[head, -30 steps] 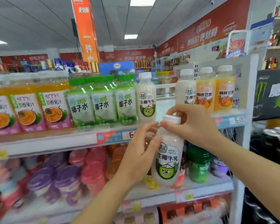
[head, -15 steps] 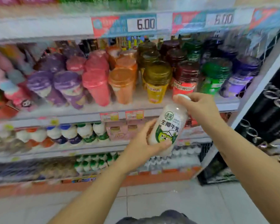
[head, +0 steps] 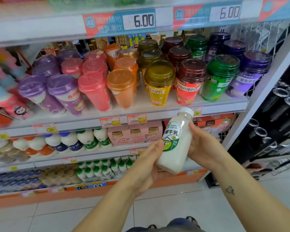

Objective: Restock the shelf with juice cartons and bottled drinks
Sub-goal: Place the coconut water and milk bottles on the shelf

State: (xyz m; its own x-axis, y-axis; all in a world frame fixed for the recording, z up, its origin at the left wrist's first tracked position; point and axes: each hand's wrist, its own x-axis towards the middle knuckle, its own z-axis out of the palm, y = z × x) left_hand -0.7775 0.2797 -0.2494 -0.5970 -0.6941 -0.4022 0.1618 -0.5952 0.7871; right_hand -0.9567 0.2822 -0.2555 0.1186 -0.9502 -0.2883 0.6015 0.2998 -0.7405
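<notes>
a white milk bottle with a green-and-white label is held in the air between both hands, in front of the lower shelves and off every shelf. it tilts, its white cap leaning up and to the right, level with the front rim of the cup shelf. the left hand cups the base and lower left side; its thumb runs up beside the label and its other fingers pass under and behind the bottle, clamped on it. the right hand grips the right side higher up, thumb pressed against the shoulder by the label, the remaining fingers wrapped out of sight behind. a small tattoo marks the right forearm.

the cup shelf carries rows of lidded drink cups in purple, pink, orange, yellow, red, green and dark violet. above them a price strip shows 6.00 2 times. under the cup shelf stand small white bottles with blue, green and orange trim, next to a pink multipack. more green-capped bottles fill the shelf below that. at the right a black rack holds cans lying on their sides, ends outward. the floor is pale tile
</notes>
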